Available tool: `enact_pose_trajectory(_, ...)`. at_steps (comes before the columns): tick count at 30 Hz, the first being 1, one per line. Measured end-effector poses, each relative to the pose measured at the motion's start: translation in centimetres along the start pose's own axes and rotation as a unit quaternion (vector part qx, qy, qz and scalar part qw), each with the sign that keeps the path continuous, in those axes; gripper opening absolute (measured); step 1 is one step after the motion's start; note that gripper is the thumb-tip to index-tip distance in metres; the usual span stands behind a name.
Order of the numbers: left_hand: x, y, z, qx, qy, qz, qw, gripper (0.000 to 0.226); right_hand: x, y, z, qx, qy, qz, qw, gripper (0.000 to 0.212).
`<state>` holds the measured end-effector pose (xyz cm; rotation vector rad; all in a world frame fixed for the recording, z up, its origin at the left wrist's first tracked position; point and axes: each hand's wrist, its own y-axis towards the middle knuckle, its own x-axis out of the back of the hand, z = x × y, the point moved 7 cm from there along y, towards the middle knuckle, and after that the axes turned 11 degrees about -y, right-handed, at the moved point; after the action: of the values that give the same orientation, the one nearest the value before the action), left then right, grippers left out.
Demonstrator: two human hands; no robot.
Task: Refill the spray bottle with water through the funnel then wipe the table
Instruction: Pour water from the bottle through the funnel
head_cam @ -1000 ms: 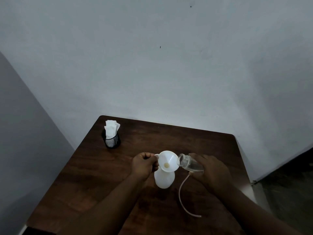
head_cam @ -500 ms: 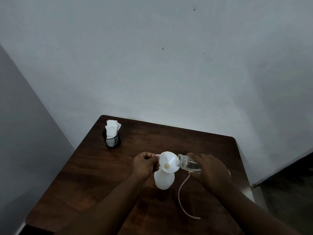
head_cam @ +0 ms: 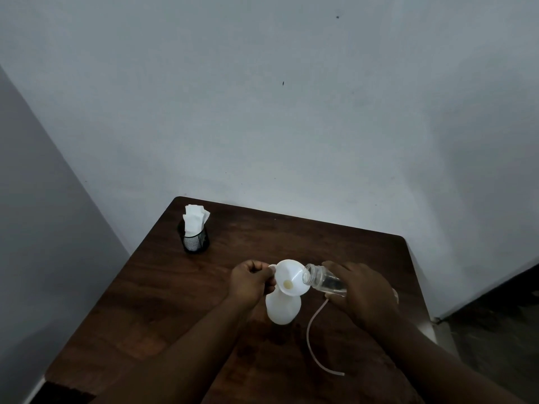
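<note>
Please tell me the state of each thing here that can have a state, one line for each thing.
White plastic spray bottle: upright, uncapped, funnel in neck.
White plastic funnel: seated in bottle, left hand pinching its handle.
Clear small bottle: uncapped, tipped over funnel, gripped by right hand.
Thin pale tube: lying loose on table.
Black mesh cup: upright, holding white tissues.

A plain indoor room, most likely in a home or small office, though which one cannot be told. A dark wooden worktop [head_cam: 163, 287] is pushed into a corner of bare, pale painted walls [head_cam: 262, 112] with a few small marks. At the far left corner of the worktop stands a black mesh cup [head_cam: 194, 242] holding white paper napkins [head_cam: 194, 218]. Right of the worktop lies dark flooring [head_cam: 493, 330].
</note>
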<state>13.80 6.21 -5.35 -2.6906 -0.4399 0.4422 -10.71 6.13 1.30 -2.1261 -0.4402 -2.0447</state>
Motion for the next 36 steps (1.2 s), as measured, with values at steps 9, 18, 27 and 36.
enact_pose_trajectory(9,0.04,-0.15,0.03,-0.001,0.0,0.004,1.0,0.01,-0.08,-0.08,-0.1,0.006,-0.009,0.002,1.0,0.067)
enact_pose_trajectory(18,0.03,0.13,0.27,0.005,0.006,0.0,1.0,0.008,0.25,-0.12,-0.17,0.004,-0.001,-0.001,1.0,0.068)
enact_pose_trajectory(27,0.05,0.2,0.32,0.003,0.013,0.003,1.0,0.006,0.22,-0.11,-0.18,0.012,0.006,-0.002,1.0,0.069)
enact_pose_trajectory(36,0.02,0.44,0.43,-0.001,0.009,0.0,1.0,0.007,0.14,0.28,-0.26,0.022,0.007,-0.003,1.0,0.068)
